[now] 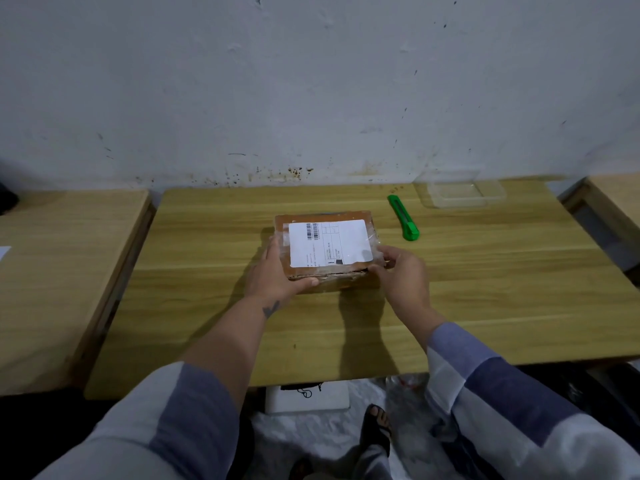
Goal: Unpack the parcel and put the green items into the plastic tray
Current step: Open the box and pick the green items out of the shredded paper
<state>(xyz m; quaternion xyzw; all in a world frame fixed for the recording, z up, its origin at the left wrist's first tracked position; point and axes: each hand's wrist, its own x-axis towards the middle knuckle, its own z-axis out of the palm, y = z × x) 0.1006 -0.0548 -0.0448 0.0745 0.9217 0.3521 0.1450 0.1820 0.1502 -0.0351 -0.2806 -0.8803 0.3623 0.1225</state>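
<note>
Parcel (325, 249) sits mid-table (485, 289), brown cardboard wrapped in clear tape, white shipping label (330, 242) facing up, still sealed; left hand (275, 275) grips near-left corner, thumb along front edge; right hand (403, 271) pinches near-right corner with curled fingers; green box cutter (403, 218) lies just right of parcel, apart from it; clear plastic tray (460, 192) at far right by wall (311, 81).

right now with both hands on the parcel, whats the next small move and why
Probably let the right hand go and reach for the green utility knife lying just beyond it. The parcel looks sealed under clear tape, the left hand can steady it alone, and the plastic tray holds nothing yet.
</note>
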